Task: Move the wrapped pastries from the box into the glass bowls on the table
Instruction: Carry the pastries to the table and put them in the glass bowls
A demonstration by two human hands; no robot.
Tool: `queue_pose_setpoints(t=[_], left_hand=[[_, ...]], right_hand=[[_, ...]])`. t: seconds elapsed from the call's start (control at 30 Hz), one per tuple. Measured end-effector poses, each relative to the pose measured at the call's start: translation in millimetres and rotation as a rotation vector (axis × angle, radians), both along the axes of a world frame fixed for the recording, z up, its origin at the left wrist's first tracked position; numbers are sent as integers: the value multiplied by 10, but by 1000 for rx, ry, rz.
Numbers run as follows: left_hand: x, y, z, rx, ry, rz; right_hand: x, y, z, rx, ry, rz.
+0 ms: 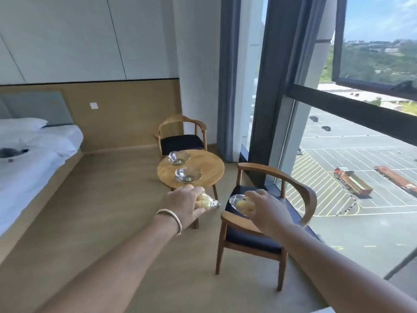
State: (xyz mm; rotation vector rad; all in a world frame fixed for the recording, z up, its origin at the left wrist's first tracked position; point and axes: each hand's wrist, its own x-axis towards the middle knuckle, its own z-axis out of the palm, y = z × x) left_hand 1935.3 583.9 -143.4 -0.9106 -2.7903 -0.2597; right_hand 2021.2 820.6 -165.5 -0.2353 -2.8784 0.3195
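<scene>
In a bright room beside a tall window, a person carries two wrapped pastries toward a small round table (pixel 209 175). At far left a bed (pixel 33 150) with white sheets runs along the wall; past it, one wooden chair (pixel 181 136) stands behind the table, on which two glass bowls wait, the far bowl (pixel 179 157) and the near bowl (pixel 188 175), each apparently without pastries so far. The left hand (pixel 182 205), a bracelet (pixel 172 216) on its wrist, reaches forward at arm's length with the back of the hand up, its fingers curled over a pastry (pixel 206 202) whose clear wrapper sticks out to the right. The right hand (pixel 259 208) stretches out level with it above a second chair (pixel 270 222), fingers bent down around another wrapped pastry (pixel 244 204). Both arms are held nearly straight and side by side, likely so each pastry can be lowered into its own bowl in one trip. The box is not in view. The hands are short of the table, so the drop has not yet begun.
</scene>
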Motion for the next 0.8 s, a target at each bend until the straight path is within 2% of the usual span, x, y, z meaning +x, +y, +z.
queue_pose_setpoints(t=[0.23, 0.5, 0.8], left_hand=[[-538, -1245, -16, 7, -51, 209], [-949, -2457, -55, 7, -36, 352], [-1442, -3184, -65, 42, -56, 431]], right_hand=[[-901, -1173, 68, -32, -56, 180], [-1709, -2424, 51, 17, -102, 290], [-2463, -3174, 35, 43, -110, 377]])
